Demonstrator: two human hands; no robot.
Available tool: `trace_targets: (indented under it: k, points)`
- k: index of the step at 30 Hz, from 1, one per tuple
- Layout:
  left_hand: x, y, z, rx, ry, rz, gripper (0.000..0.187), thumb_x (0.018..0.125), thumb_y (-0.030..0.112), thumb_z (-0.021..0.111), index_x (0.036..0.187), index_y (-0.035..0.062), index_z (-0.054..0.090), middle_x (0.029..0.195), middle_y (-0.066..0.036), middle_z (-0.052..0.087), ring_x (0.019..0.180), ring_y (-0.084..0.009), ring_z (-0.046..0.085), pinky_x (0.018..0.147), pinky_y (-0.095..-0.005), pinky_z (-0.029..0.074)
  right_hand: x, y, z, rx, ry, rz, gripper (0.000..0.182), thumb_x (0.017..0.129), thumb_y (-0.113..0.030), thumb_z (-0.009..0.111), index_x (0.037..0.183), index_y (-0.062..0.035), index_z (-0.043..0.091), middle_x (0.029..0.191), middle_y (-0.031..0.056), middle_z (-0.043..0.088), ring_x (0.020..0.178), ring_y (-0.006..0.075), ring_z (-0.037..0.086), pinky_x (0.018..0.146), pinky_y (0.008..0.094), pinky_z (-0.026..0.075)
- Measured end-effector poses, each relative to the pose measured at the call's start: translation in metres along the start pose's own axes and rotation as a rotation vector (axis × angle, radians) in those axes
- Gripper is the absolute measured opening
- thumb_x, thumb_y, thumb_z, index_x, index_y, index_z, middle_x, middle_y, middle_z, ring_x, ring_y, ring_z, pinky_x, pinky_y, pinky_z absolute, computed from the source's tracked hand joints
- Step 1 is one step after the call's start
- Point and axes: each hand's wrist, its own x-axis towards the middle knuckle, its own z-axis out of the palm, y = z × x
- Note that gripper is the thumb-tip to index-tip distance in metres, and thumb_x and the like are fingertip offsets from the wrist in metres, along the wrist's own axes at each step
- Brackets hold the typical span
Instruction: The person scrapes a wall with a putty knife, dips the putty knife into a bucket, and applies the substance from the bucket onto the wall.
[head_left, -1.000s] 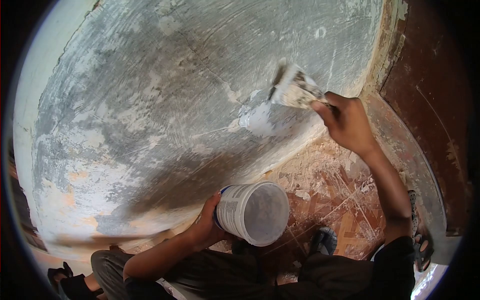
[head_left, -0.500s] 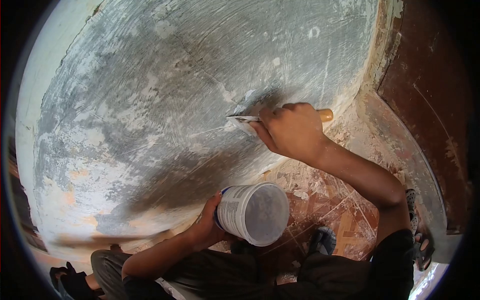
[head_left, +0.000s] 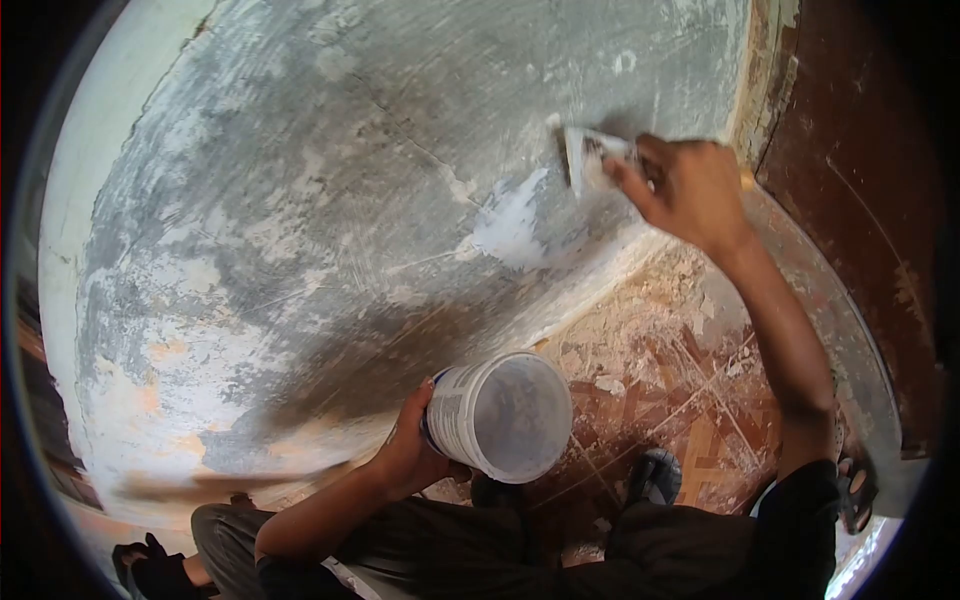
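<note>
My right hand [head_left: 688, 188] grips a putty knife [head_left: 590, 160] whose filler-coated blade rests flat against the scraped grey wall [head_left: 330, 170]. A fresh white patch of filler [head_left: 512, 228] lies just left and below the blade. Lower down, my left hand [head_left: 410, 452] holds a white plastic tub [head_left: 498, 415] by its side, mouth tilted toward me, with pale filler inside. I am crouched close to the wall, dark trousers [head_left: 520, 545] at the bottom of the view.
The wall meets a patterned tile floor [head_left: 680, 390] strewn with white debris. A dark red-brown door and frame [head_left: 860, 200] stand at the right. Sandalled feet [head_left: 655, 478] rest on the floor near the tub.
My right hand swept the putty knife left across the filler patch, then back up and right, with the blade now against the wall. The tub stayed almost still.
</note>
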Motion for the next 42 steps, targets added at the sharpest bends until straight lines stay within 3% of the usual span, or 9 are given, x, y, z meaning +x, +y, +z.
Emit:
trace_targets:
  k: [3, 5, 11, 18, 26, 29, 30, 35, 42]
  points:
    - [0.007, -0.004, -0.009, -0.011, -0.048, -0.007, 0.082, 0.094, 0.073, 0.013, 0.153, 0.0183, 0.030, 0.149, -0.012, 0.041, 0.132, -0.0347, 0.045, 0.094, -0.0528, 0.045, -0.016, -0.023, 0.009, 0.026, -0.063, -0.143, 0.036, 0.092, -0.043, 0.063, 0.077, -0.0109, 0.069, 0.052, 0.0000, 0.060, 0.038, 0.0095, 0.050, 0.042, 0.0289, 0.041]
    - [0.009, -0.004, -0.011, -0.018, -0.063, -0.039, 0.082, 0.094, 0.073, 0.013, 0.153, 0.0188, 0.030, 0.149, -0.011, 0.041, 0.131, -0.0344, 0.046, 0.094, -0.0521, 0.045, -0.019, -0.047, 0.024, 0.119, -0.140, -0.226, 0.033, 0.090, -0.039, 0.061, 0.077, -0.0098, 0.069, 0.047, 0.0010, 0.053, 0.037, 0.0180, 0.052, 0.042, 0.0351, 0.044]
    - [0.000, 0.007, 0.007, -0.007, -0.022, -0.018, 0.081, 0.095, 0.072, 0.014, 0.154, 0.0185, 0.029, 0.152, -0.012, 0.038, 0.136, -0.0349, 0.042, 0.100, -0.0549, 0.041, 0.019, -0.073, 0.034, 0.136, -0.085, -0.254, 0.039, 0.088, -0.043, 0.063, 0.075, -0.0069, 0.066, 0.056, 0.0092, 0.060, 0.053, 0.0286, 0.064, 0.050, 0.0405, 0.049]
    - [0.005, -0.004, -0.017, -0.092, -0.003, -0.008, 0.079, 0.096, 0.070, 0.017, 0.154, 0.0174, 0.028, 0.153, -0.013, 0.034, 0.140, -0.0364, 0.037, 0.110, -0.0599, 0.034, 0.035, -0.019, 0.016, 0.128, -0.070, -0.195, 0.036, 0.085, -0.043, 0.072, 0.076, -0.0085, 0.071, 0.053, 0.0033, 0.061, 0.046, 0.0213, 0.060, 0.050, 0.0368, 0.049]
    - [0.002, -0.002, -0.016, -0.090, -0.045, -0.001, 0.080, 0.095, 0.071, 0.016, 0.154, 0.0176, 0.028, 0.153, -0.013, 0.034, 0.140, -0.0363, 0.036, 0.110, -0.0598, 0.033, -0.006, 0.051, 0.005, 0.065, 0.049, 0.082, 0.044, 0.087, -0.040, 0.073, 0.065, -0.0044, 0.060, 0.048, 0.0119, 0.051, 0.042, 0.0248, 0.054, 0.046, 0.0378, 0.042]
    - [0.000, -0.004, -0.015, -0.117, -0.032, 0.036, 0.081, 0.095, 0.072, 0.016, 0.154, 0.0178, 0.027, 0.154, -0.013, 0.034, 0.140, -0.0362, 0.036, 0.109, -0.0596, 0.033, -0.031, 0.055, 0.001, 0.080, 0.038, 0.069, 0.044, 0.087, -0.035, 0.073, 0.061, -0.0045, 0.054, 0.049, 0.0140, 0.050, 0.042, 0.0257, 0.053, 0.045, 0.0378, 0.040]
    - [-0.003, -0.002, -0.016, -0.108, -0.021, 0.032, 0.081, 0.095, 0.071, 0.016, 0.154, 0.0175, 0.027, 0.154, -0.013, 0.035, 0.140, -0.0360, 0.036, 0.109, -0.0594, 0.033, -0.035, 0.050, -0.004, 0.111, -0.094, 0.131, 0.039, 0.088, -0.037, 0.071, 0.067, -0.0047, 0.063, 0.050, 0.0113, 0.056, 0.044, 0.0266, 0.057, 0.047, 0.0390, 0.044]
    - [0.001, -0.001, -0.017, -0.141, -0.069, 0.053, 0.080, 0.096, 0.070, 0.017, 0.154, 0.0171, 0.028, 0.154, -0.013, 0.035, 0.140, -0.0365, 0.037, 0.109, -0.0589, 0.033, -0.052, 0.028, 0.011, 0.279, -0.195, 0.114, 0.027, 0.091, -0.029, 0.068, 0.077, -0.0060, 0.067, 0.053, 0.0065, 0.060, 0.043, 0.0186, 0.057, 0.044, 0.0345, 0.044]
    - [0.004, 0.000, -0.011, -0.145, -0.111, 0.091, 0.078, 0.097, 0.069, 0.019, 0.154, 0.0172, 0.028, 0.154, -0.012, 0.035, 0.140, -0.0359, 0.037, 0.110, -0.0585, 0.033, -0.056, -0.028, 0.022, 0.351, -0.137, -0.093, 0.011, 0.088, -0.012, 0.066, 0.084, -0.0018, 0.062, 0.071, 0.0131, 0.060, 0.057, 0.0307, 0.062, 0.051, 0.0408, 0.051]
